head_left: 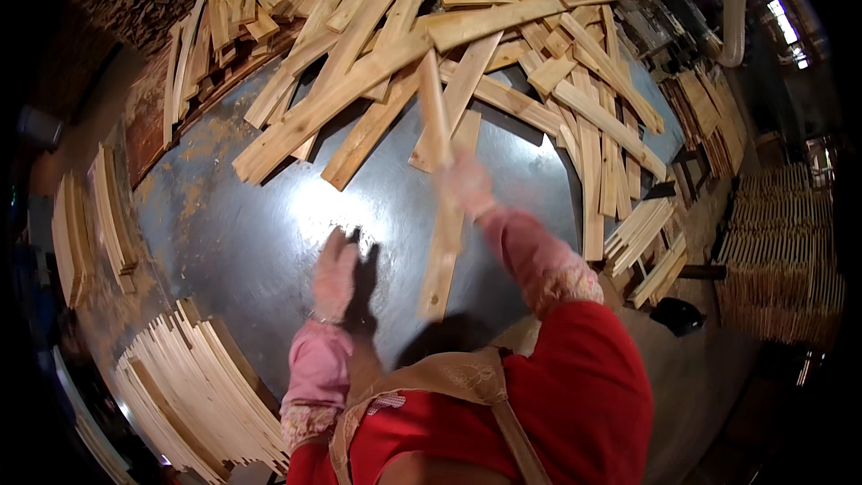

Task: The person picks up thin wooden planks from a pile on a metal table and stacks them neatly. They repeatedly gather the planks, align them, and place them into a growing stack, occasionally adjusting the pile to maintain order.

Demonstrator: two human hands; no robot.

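- Table (pixel 224 233): boards (pixel 332 103) crowd far edge; open surface around left hand (pixel 335 278).
- Left fingers: outstretched, close together.
- Right hand (pixel 465 184): blurred over one board (pixel 443 251); cannot tell grip.

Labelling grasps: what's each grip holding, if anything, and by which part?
Right grip: apparently a narrow pale-yellow wooden board, by its near end; blur hides exact finger placement. Left grip: open, nothing visible in it.
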